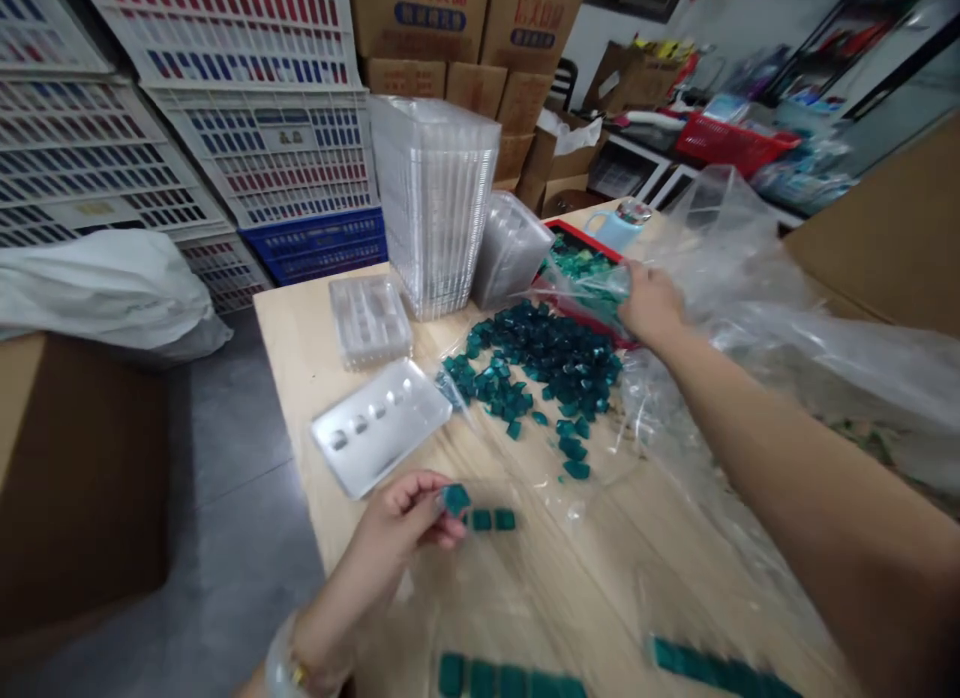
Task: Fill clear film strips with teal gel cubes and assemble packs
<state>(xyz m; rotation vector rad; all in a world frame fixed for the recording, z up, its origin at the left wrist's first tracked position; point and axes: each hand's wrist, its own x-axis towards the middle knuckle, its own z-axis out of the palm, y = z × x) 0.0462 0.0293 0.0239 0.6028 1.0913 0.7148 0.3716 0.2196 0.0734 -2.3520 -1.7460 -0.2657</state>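
Between the thumb and fingers of my left hand [412, 513] is a small dark-teal translucent block [455, 498]. Two more teal blocks [493, 520] lie in a row just right of it, over clear plastic. My right hand [654, 303] reaches to the red tray [611, 250], its fingers closed on clear plastic film [592, 283] at the tray's right side. Green pieces [574, 258] fill that tray. A heap of loose dark-teal blocks [562, 353] spreads over the wooden table [480, 458] between my hands. Rows of teal blocks [510, 680] lie at the near edge.
A silver tray [381, 426] and clear plastic trays [371, 323] lie on the left, before a tall stack of clear trays [435, 203]. A light-blue mug [619, 228] stands behind the red tray. Plastic sheeting [750, 358] covers the right side. Crates [277, 143] and cartons [424, 28] stand behind.
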